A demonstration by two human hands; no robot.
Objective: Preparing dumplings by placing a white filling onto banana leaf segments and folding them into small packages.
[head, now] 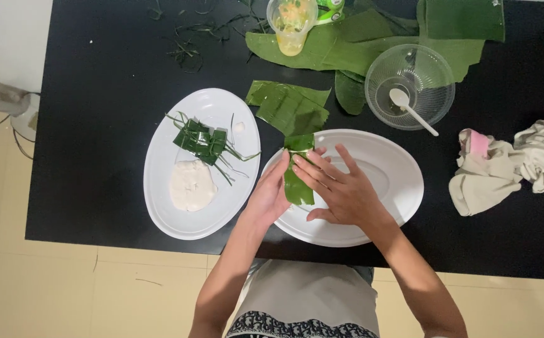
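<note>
Pressing a folded green leaf strip (297,178) between them, the left hand (271,195) cups its left side while the right hand (341,188), fingers spread, lies flat on it, over the left end of an oval white plate (384,169) at the black table's (97,125) near edge. Another plate (159,163) beside it carries tied leaf parcels (200,141) and white dough (191,185).

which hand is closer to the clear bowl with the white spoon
Right. The right hand lies on the white oval plate, below-left of the clear bowl; the left hand is farther left, beside the folded leaf.
</note>
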